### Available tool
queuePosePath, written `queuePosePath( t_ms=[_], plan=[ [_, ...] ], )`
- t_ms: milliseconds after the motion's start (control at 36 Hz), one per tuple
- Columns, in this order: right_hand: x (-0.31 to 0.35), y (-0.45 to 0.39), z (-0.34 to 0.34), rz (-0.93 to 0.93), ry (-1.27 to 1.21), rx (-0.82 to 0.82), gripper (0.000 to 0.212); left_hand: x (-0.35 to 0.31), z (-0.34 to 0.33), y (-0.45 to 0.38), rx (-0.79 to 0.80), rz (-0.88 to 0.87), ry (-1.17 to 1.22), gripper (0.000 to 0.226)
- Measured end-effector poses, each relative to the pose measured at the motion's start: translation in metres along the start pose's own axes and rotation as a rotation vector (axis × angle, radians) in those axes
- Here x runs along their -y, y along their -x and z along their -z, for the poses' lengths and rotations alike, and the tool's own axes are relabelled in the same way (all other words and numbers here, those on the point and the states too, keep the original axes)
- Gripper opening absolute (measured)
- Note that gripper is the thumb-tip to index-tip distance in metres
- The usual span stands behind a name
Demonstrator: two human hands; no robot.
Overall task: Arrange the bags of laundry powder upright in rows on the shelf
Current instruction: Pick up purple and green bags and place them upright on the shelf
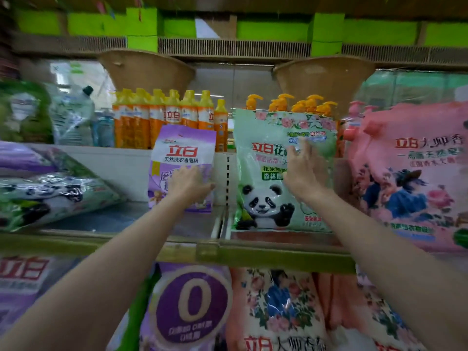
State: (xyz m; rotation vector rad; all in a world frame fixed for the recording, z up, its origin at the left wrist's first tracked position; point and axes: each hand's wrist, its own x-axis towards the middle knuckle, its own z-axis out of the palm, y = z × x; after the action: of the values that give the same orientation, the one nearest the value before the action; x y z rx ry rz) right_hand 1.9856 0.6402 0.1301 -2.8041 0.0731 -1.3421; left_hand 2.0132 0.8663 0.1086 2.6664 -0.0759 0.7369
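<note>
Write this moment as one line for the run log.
left hand: on upright purple bag | right hand: flat on upright green bag | left bags: lying flat

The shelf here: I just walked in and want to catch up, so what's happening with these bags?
A person is setting laundry powder bags upright on the shelf. The left hand rests on a small purple bag standing near the divider. The right hand is pressed flat, fingers spread, against a green panda bag, also upright. A pink bag stands to the right. At far left, more bags lie flat and are not yet stood up.
</note>
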Motion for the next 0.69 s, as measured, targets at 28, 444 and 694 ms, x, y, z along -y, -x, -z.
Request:
queuePosePath(
  t_ms=[28,444,694],
  plan=[
    [0.010,-0.001,0.001,0.050,0.061,0.026,0.046,0.008,0.005,0.001,-0.009,0.024,-0.015,0.055],
    [0.227,-0.005,-0.016,0.536,-0.047,0.095,0.064,0.183,0.101,0.035,-0.132,0.357,-0.237,0.061],
    [0.332,-0.006,-0.033,0.636,-0.164,0.138,0.061,0.280,0.132,0.046,-0.129,0.552,-0.234,0.074]
  ],
)
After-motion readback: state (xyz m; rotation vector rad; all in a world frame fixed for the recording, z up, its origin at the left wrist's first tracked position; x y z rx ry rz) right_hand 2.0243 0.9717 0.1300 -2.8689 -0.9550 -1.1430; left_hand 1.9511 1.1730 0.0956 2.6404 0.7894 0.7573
